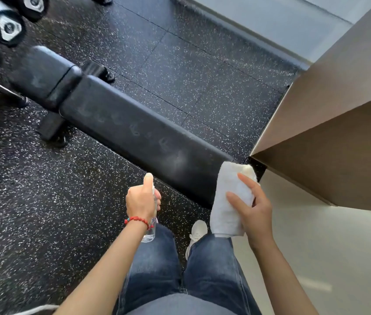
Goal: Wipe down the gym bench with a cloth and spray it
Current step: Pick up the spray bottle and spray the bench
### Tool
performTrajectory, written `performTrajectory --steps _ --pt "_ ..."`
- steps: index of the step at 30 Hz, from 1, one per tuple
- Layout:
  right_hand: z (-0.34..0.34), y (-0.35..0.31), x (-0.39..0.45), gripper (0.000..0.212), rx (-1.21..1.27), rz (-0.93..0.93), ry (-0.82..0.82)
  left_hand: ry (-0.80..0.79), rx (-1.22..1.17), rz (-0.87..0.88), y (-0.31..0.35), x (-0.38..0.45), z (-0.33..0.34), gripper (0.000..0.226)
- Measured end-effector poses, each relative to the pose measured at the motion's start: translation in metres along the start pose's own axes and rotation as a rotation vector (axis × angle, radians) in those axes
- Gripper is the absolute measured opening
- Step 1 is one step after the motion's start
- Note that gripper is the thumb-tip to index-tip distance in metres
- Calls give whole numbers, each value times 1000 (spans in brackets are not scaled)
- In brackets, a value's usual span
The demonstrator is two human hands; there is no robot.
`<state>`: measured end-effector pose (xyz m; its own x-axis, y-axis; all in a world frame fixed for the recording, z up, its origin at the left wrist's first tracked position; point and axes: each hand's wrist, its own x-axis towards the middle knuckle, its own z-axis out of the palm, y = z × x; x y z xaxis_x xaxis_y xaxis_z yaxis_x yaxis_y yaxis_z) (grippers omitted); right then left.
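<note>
A black padded gym bench (121, 123) runs from the upper left down to the lower middle of the head view, with faint wet smears along its long pad. My left hand (140, 202) grips a clear spray bottle (149, 233), its nozzle pointing at the near end of the bench, with a finger on top of the nozzle. My right hand (254, 208) holds a folded white cloth (230, 201) just above the bench's near right corner. A red bead bracelet sits on my left wrist.
Black dumbbells (5, 26) on a rack stand at the upper left, close to the bench's far end. A beige wall corner (330, 123) juts in at the right, next to the bench's near end. Speckled black rubber floor (32, 189) surrounds the bench. My jeans and a white shoe (197, 233) are below.
</note>
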<state>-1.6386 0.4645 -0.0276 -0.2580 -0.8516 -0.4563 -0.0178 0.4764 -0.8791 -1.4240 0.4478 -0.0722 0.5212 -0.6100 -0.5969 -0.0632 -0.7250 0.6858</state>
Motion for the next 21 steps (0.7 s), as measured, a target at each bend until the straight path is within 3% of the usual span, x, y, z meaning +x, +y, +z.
performTrajectory --steps 10,21 --pt "148 -34 20 48 -49 -17 -39 -18 -78 60 43 107 -104 51" --pt "288 -72 53 46 -120 -55 -146 72 -165 52 78 201 -195 51"
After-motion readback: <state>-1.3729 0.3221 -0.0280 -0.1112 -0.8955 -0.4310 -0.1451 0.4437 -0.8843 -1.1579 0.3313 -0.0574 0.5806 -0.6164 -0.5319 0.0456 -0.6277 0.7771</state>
